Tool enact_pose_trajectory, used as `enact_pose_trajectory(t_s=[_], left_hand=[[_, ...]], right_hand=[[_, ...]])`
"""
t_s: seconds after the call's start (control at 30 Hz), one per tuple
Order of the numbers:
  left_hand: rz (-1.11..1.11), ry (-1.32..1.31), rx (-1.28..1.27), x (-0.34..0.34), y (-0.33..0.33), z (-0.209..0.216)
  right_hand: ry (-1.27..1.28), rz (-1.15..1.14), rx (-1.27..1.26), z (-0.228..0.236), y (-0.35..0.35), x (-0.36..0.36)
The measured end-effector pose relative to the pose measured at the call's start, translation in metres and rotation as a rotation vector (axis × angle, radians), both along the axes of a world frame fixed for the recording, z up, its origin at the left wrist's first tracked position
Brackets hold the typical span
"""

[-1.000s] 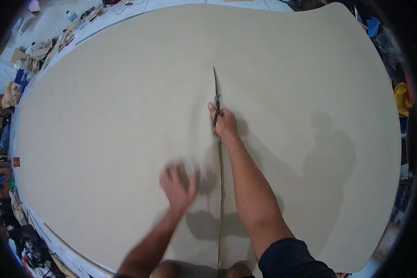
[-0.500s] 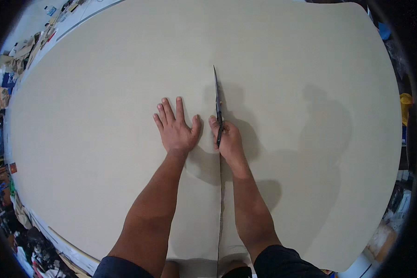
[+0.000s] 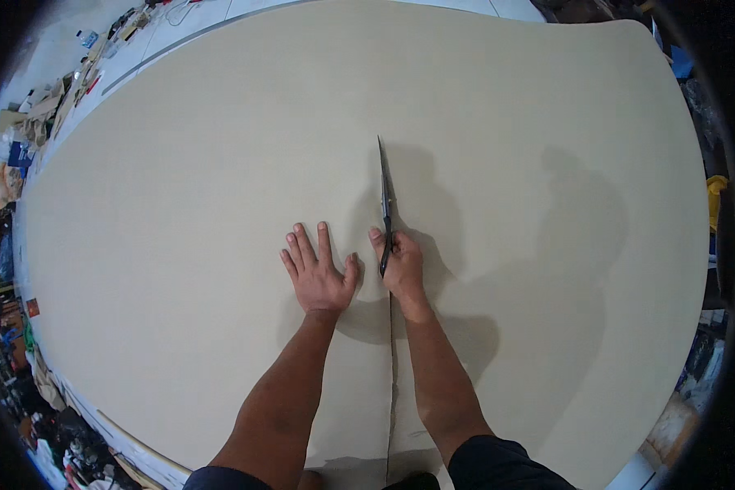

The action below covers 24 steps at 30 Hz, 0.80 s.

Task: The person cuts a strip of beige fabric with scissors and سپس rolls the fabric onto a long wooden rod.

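A large beige sheet (image 3: 180, 204) of fabric-like material spreads beneath both arms. My left hand (image 3: 322, 273) presses flat on it, fingers spread, a little left of a long straight cut (image 3: 392, 367). That cut runs from near my body up to my right hand (image 3: 404, 265), which grips the black handles of a pair of scissors (image 3: 385, 192). The blades point away from me along the line of the cut and look nearly together. How far they reach into the sheet is hard to tell.
Pale floor tiles (image 3: 465, 6) show past the sheet's far edge. Mixed clutter (image 3: 49, 110) lines the left side, with a clear bottle (image 3: 87, 38) at far left. On the right are a yellow object (image 3: 716, 200) and a cardboard piece (image 3: 678, 425). Shadows fall across the sheet.
The view has tilted, so more of the far edge shows. My left hand has moved nearer to me over the sheet. My right hand still holds the scissors.
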State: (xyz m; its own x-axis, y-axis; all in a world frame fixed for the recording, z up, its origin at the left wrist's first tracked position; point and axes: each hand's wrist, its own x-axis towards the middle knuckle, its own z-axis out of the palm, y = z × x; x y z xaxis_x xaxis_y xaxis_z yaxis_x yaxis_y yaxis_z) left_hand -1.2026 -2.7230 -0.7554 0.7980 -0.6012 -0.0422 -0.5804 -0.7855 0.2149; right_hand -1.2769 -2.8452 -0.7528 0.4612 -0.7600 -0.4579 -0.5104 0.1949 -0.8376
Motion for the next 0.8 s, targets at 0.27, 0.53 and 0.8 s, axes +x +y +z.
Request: enact_pose_trajectory(t_s=[0.27, 0.53, 0.8], left_hand=[[0.019, 0.045, 0.016, -0.003, 0.001, 0.004], [0.004, 0.078, 0.035, -0.004, -0.005, 0.003], [0.008, 0.07, 0.045, 0.0, 0.004, 0.002]], right_hand=[[0.045, 0.018, 0.117, 0.005, -0.013, 0.004], [0.005, -0.031, 0.071, -0.015, -0.044, 0.032], [-0.11, 0.049, 0.275, 0.003, -0.052, 0.04]])
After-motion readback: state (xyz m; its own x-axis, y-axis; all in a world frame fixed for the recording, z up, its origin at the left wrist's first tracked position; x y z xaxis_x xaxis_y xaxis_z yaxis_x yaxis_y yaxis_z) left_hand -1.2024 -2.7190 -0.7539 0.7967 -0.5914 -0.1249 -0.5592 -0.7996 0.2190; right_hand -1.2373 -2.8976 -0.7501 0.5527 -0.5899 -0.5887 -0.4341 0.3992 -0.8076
